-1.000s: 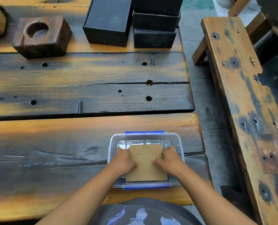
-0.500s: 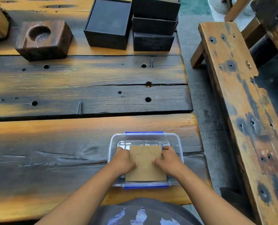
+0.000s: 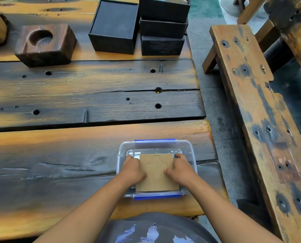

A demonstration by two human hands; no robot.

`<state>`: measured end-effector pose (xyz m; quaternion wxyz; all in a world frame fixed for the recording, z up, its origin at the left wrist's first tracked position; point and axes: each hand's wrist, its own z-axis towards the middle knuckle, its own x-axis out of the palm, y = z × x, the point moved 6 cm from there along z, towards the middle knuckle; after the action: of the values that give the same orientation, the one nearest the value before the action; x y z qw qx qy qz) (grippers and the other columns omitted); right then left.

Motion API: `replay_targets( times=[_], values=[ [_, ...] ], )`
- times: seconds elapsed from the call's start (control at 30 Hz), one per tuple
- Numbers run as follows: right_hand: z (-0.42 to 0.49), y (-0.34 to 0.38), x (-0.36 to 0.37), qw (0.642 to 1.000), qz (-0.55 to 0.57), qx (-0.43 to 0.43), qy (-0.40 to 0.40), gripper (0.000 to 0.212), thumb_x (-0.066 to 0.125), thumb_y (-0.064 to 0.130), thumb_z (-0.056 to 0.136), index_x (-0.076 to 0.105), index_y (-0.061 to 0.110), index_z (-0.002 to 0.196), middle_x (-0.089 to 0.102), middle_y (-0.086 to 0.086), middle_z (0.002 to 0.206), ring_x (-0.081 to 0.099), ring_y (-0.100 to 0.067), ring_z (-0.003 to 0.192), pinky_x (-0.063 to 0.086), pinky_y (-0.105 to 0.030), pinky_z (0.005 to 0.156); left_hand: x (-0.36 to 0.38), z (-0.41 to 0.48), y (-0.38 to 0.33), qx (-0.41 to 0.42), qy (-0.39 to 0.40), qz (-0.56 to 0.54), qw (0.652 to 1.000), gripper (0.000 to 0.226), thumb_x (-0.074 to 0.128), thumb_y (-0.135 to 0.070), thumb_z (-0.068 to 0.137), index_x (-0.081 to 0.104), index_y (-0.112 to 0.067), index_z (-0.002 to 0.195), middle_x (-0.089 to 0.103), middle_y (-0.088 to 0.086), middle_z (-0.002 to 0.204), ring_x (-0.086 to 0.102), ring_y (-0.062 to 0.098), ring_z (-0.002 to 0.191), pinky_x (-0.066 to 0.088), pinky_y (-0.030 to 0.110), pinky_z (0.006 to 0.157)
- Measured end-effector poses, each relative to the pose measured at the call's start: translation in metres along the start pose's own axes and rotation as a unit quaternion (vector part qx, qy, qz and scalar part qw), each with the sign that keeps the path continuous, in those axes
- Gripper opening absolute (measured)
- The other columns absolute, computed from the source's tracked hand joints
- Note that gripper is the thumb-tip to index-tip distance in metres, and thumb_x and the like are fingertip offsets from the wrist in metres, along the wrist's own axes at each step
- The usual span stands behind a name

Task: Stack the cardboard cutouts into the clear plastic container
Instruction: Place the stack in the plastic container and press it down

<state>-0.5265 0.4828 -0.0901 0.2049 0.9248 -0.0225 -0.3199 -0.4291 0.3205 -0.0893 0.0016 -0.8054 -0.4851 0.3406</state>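
A clear plastic container (image 3: 190, 151) with blue clips at its near and far rims sits on the wooden table close to me. A square brown cardboard cutout (image 3: 156, 171), with a shape scored into it, lies inside it, its near edge by the container's near rim. My left hand (image 3: 132, 171) grips the cutout's left side and my right hand (image 3: 180, 170) grips its right side, fingers curled over the edges. Whether more cutouts lie under it is hidden.
Several black boxes (image 3: 162, 28) stand stacked at the table's far right, with a larger black box (image 3: 113, 27) beside them. A dark wooden block with a round hollow (image 3: 44, 44) sits far left. A worn wooden bench (image 3: 255, 109) runs along the right.
Both hands and the cutout stay in the container, almost still. The view has tilted slightly, so the far boxes sit a little lower in the frame.
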Motion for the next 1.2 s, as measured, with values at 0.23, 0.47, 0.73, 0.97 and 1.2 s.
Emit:
replay_targets(
  times=[0.23, 0.47, 0.73, 0.97, 1.2],
  values=[
    [-0.007, 0.003, -0.003, 0.999, 0.031, 0.023, -0.012, 0.043, 0.059, 0.03, 0.085, 0.057, 0.005, 0.118, 0.039, -0.003, 0.145, 0.058, -0.021, 0.108, 0.047, -0.029, 0.087, -0.007, -0.015, -0.005, -0.003, 0.004, -0.028, 1.0, 0.028, 0.056, -0.016, 0.084, 0.062, -0.003, 0.108, 0.043, 0.014, 0.127, 0.064, 0.031, 0.094, 0.056, 0.032, 0.076],
    [-0.038, 0.012, -0.019, 0.993, 0.073, 0.071, -0.059, 0.026, 0.059, 0.032, 0.085, 0.056, 0.008, 0.097, 0.057, -0.012, 0.11, 0.057, -0.025, 0.09, 0.046, -0.031, 0.067, -0.033, -0.039, -0.006, 0.049, -0.002, -0.053, 0.997, 0.008, 0.057, -0.014, 0.083, 0.05, -0.012, 0.086, 0.055, 0.009, 0.097, 0.053, 0.019, 0.066, 0.041, 0.024, 0.057],
    [-0.143, 0.019, -0.014, 0.951, 0.186, 0.123, -0.216, 0.047, 0.063, 0.034, 0.085, 0.059, 0.006, 0.122, 0.062, -0.012, 0.118, 0.062, -0.027, 0.101, 0.049, -0.036, 0.086, -0.053, -0.077, -0.038, 0.238, 0.044, 0.079, 0.967, 0.06, 0.06, -0.028, 0.09, 0.041, -0.009, 0.144, 0.048, 0.01, 0.146, 0.049, 0.025, 0.13, 0.041, 0.03, 0.101],
    [-0.255, -0.025, 0.038, 0.879, 0.295, 0.214, -0.307, 0.044, 0.061, 0.034, 0.084, 0.058, 0.007, 0.118, 0.064, -0.012, 0.115, 0.063, -0.028, 0.103, 0.053, -0.041, 0.086, -0.006, -0.147, -0.064, 0.356, 0.109, 0.215, 0.903, 0.049, 0.055, -0.027, 0.089, 0.051, -0.013, 0.136, 0.059, 0.009, 0.133, 0.057, 0.024, 0.12, 0.043, 0.029, 0.093],
    [-0.385, -0.094, 0.12, 0.782, 0.356, 0.326, -0.394, 0.037, 0.063, 0.039, 0.086, 0.061, 0.015, 0.113, 0.065, -0.005, 0.108, 0.061, -0.025, 0.106, 0.045, -0.031, 0.089, 0.101, -0.246, -0.09, 0.478, 0.157, 0.354, 0.788, 0.044, 0.058, -0.027, 0.087, 0.056, -0.01, 0.128, 0.065, 0.016, 0.123, 0.063, 0.028, 0.106, 0.045, 0.026, 0.079]
  ],
)
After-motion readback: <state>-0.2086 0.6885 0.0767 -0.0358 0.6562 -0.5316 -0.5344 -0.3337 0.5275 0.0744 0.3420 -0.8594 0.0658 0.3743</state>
